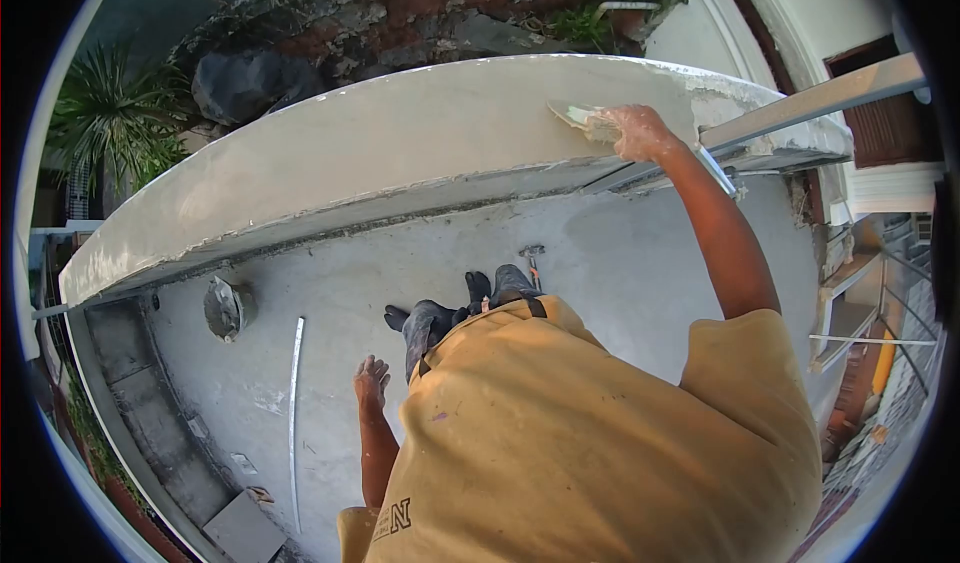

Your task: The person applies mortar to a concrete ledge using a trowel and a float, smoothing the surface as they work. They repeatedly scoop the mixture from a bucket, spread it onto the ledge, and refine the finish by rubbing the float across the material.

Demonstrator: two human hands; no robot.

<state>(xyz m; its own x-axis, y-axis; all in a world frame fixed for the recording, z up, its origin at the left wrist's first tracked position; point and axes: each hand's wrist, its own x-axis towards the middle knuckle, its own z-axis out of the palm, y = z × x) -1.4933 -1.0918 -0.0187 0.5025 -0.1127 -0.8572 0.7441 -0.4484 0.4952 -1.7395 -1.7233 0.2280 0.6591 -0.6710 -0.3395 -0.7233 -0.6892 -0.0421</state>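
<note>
Seen from above: a grey floor [630, 253] beneath a long curved ledge [390, 138]. Coated along its top in smooth, damp-looking grey-beige render, with a ragged, crumbly lower edge and a paler, patchy stretch towards its right end. Across that end, a metal beam [815, 100]. On the floor near the ledge's left part, a long pale strip [296, 403] and a mortar-smeared bucket [229, 310]. Over the ledge's right half, a mortar-crusted right hand [640, 133], closed around a pale flat tool [571, 115]. Well apart from the ledge, a left hand [371, 378], half open with loosely curled fingers.
</note>
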